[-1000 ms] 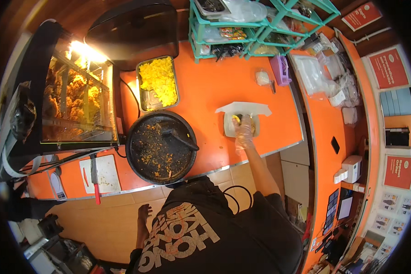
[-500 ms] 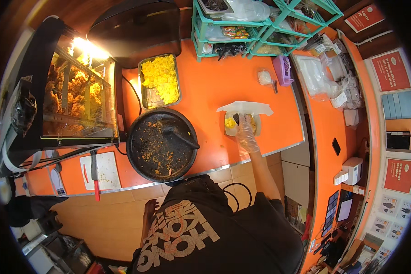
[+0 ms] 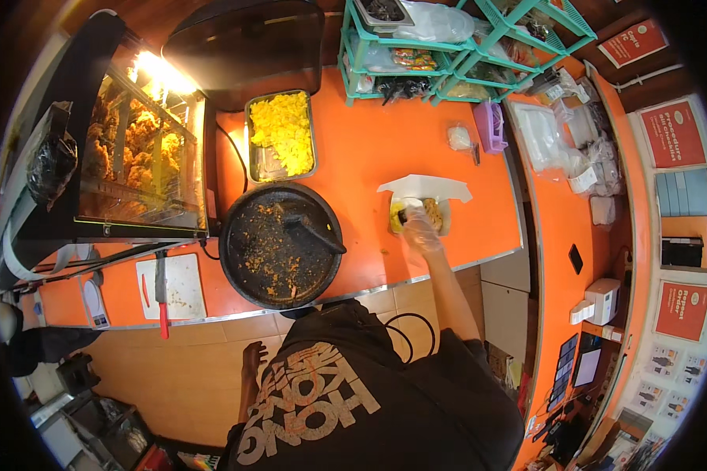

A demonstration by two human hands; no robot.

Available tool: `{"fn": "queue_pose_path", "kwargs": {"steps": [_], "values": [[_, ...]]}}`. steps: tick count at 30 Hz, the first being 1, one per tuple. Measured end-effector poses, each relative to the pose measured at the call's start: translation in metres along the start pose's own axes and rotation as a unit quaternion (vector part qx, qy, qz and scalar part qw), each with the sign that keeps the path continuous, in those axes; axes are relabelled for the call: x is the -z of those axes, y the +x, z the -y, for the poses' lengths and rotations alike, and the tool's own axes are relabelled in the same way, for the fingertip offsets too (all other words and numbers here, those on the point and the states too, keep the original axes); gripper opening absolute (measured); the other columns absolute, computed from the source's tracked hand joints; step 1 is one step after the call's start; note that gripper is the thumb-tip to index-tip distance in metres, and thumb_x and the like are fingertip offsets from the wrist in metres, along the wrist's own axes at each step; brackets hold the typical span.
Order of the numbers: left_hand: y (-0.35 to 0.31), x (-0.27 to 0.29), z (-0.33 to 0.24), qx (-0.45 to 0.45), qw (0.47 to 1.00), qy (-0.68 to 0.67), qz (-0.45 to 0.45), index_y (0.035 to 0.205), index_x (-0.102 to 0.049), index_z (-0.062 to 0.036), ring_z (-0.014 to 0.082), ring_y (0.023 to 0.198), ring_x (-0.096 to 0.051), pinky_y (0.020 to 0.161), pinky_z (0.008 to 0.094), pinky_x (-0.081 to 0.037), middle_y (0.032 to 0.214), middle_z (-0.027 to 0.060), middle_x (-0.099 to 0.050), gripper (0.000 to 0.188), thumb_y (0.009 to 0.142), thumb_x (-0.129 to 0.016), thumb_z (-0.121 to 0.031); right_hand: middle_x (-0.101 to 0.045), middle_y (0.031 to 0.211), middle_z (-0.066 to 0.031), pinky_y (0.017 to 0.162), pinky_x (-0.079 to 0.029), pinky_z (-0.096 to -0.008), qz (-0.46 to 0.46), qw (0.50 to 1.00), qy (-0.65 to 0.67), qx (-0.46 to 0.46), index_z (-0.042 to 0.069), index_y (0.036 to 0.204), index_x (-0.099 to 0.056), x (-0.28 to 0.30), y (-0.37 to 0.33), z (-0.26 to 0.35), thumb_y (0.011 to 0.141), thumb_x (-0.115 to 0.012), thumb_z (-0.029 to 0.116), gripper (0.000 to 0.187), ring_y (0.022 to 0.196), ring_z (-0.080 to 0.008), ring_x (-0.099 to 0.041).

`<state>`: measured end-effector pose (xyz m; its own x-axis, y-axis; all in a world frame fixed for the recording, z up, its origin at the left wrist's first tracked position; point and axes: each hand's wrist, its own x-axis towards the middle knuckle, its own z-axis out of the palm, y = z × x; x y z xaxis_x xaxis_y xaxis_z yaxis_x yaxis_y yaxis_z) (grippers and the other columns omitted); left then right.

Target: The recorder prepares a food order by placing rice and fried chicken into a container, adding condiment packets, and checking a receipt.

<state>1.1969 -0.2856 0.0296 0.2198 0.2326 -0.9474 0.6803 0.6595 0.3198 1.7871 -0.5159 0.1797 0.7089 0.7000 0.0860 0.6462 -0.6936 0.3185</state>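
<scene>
My right hand (image 3: 423,234), in a clear plastic glove, reaches into an open paper food box (image 3: 445,221) near the front edge of the orange counter. Its fingers are closed on a small dark piece (image 3: 403,217), blurred, whose kind I cannot make out. In the box, yellow food (image 3: 395,221) lies on the left and a brown fried piece (image 3: 432,210) on the right. The box's white lid flap (image 3: 426,187) is folded back. My left hand (image 3: 254,357), bare, hangs beside my body below the counter, fingers apart and holding nothing.
A large black stone mortar with a pestle (image 3: 316,235) stands left of the box. Behind it is a metal tray of yellow food (image 3: 283,135). Further left are a lit fried-food cabinet (image 3: 137,157) and a red-handled knife (image 3: 163,294) on a white board. Green shelves (image 3: 353,51) stand behind.
My right hand has shifted slightly down and left in the box with the dark piece, uncovering the brown food. My left hand's fingers have spread a little. The view has shifted slightly.
</scene>
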Motion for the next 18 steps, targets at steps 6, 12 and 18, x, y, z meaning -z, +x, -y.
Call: {"fn": "queue_pose_path", "kwargs": {"steps": [6, 12, 18], "values": [[0.002, 0.003, -0.012, -0.008, 1.000, -0.027, -0.005, 0.131, -0.053, -0.0040, 0.0266, 0.097, -0.063, 0.080, 0.0427, -0.050, 0.119, 0.0148, -0.063, 0.049, 0.094, -0.050, -0.035, -0.053, 0.080, -0.0173, 0.077, -0.045, -0.0415, -0.041, 0.924, 0.380, 0.012, 0.002, 0.081, -0.055, -0.006, 0.027, -0.016, 0.078, -0.052, 0.006, 0.006, 0.082, -0.0306, -0.054], [0.004, 0.034, 0.023, -0.015, 0.999, 0.014, -0.042, 0.130, -0.054, -0.0037, 0.0312, 0.099, -0.062, 0.082, 0.0479, -0.049, 0.119, 0.0164, -0.062, 0.049, 0.093, -0.053, -0.037, -0.056, 0.082, -0.0182, 0.077, -0.043, -0.0372, 0.110, 0.925, 0.339, 0.135, 0.000, 0.095, -0.058, 0.013, 0.064, 0.005, 0.080, -0.053, 0.007, 0.017, 0.082, -0.0324, -0.053], [-0.017, 0.009, 0.007, -0.052, 0.994, -0.071, -0.065, 0.131, -0.052, -0.0031, 0.0334, 0.100, -0.063, 0.080, 0.0495, -0.049, 0.122, 0.0186, -0.061, 0.050, 0.092, -0.055, -0.035, -0.050, 0.064, 0.0010, 0.040, -0.035, -0.0259, 0.241, 0.671, 0.680, -0.172, 0.003, 0.111, -0.064, 0.164, 0.090, -0.026, 0.089, -0.059, 0.013, 0.025, 0.048, -0.0076, -0.041]]}}
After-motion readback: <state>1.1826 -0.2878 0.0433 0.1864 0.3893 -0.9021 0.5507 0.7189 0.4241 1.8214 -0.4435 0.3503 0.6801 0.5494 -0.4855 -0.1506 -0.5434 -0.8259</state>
